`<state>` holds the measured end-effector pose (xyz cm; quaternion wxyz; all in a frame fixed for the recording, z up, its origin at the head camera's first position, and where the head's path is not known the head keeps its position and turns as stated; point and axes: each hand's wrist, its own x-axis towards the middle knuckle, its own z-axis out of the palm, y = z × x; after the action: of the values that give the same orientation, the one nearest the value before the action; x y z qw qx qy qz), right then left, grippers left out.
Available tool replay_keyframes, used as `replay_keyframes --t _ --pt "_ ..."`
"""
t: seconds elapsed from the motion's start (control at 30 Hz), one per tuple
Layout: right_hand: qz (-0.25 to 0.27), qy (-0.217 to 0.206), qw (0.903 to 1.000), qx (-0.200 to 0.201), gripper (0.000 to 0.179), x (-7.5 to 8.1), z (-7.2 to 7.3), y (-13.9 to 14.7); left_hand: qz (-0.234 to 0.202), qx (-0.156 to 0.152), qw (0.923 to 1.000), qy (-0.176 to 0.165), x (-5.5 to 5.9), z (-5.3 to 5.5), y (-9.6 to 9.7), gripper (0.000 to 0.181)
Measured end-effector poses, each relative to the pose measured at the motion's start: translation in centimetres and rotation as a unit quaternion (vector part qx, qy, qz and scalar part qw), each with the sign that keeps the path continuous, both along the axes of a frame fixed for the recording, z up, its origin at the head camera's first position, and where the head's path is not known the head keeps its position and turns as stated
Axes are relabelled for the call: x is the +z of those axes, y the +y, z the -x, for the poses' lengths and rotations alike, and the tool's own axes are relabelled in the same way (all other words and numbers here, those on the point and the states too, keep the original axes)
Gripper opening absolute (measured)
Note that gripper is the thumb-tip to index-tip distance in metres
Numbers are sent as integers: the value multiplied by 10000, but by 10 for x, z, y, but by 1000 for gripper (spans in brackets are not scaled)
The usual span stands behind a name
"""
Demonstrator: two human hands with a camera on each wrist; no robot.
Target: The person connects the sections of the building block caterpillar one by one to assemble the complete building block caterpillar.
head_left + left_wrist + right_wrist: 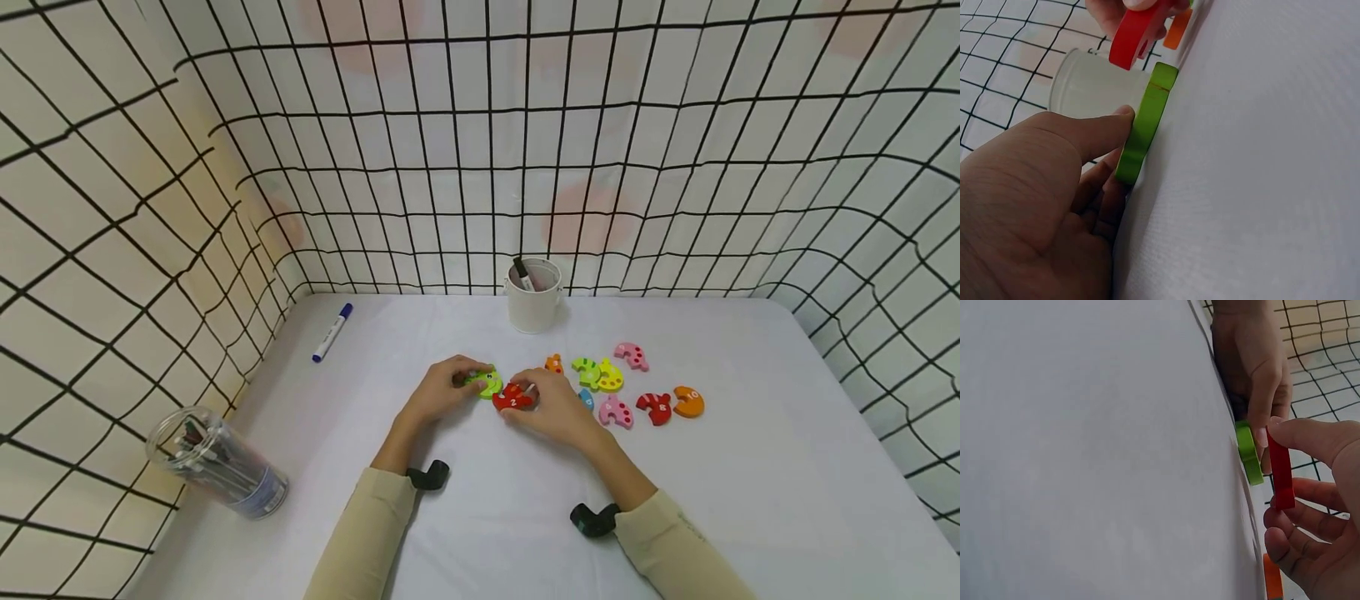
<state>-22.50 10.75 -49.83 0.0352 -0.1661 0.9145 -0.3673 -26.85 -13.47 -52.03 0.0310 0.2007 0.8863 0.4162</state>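
Note:
My left hand (441, 390) pinches a bright green puzzle piece (490, 384) with a drawn eye, thumb on one side and fingers on the other. That piece (1147, 125) lies low at the white tabletop in the left wrist view. Between the thumb and fingertips of my right hand (558, 407) is a red puzzle piece (512, 398) marked 2. In the right wrist view the red piece (1281, 472) is held just above and beside the green one (1249, 453). Part of an orange piece (553, 363) shows behind the right hand, and a blue piece (586, 399) is half hidden by it.
Right of the hands lie a green striped piece (586, 372), a yellow one (611, 377), two pink ones, a red one (659, 408) and an orange one (688, 402). A white bucket (533, 304) stands behind, a marker (332, 333) and pen jar (247, 479) left. Black grid (487, 167) surrounds the table.

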Motion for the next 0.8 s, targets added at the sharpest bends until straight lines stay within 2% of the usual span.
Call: replay_keyframes --t 0.3,0.43,0.8 --pt "-17 1 10000 -33 51 -1 1 -11 -54 109 9998 -130 0 -1 1 29" --pt "-208 -16 9998 -65 51 1 3 -14 -63 135 9998 -153 1 2 1 28" --pt "-478 -43 9987 -153 50 -3 3 -20 -67 147 9997 -197 4 -3 3 29"
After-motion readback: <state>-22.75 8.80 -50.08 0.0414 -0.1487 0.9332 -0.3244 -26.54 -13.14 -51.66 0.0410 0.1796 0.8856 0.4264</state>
